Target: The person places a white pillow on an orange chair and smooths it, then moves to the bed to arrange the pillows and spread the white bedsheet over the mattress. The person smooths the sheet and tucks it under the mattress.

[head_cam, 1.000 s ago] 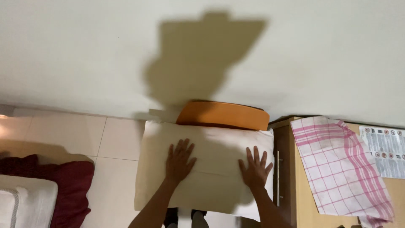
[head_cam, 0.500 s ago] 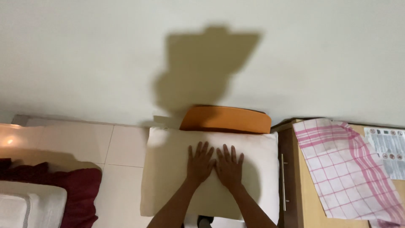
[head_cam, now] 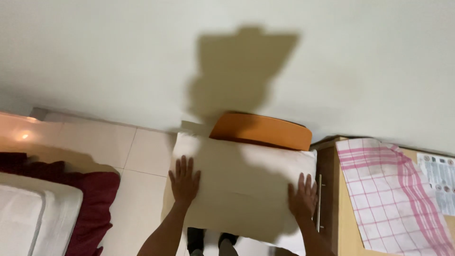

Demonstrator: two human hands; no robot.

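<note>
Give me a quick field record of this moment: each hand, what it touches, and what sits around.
left hand: flat, fingers spread, on the left side of the white pillow
right hand: flat, fingers spread, at the pillow's right edge
grip: neither hand closed on anything
behind pillow: orange cushion against the wall
right of pillow: wooden cabinet with a pink checked cloth on top
left: dark red blanket on the tiled floor

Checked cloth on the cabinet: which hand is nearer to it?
Right. The right hand presses the pillow's right edge, close to the checked cloth; the left hand is at the far edge.
</note>
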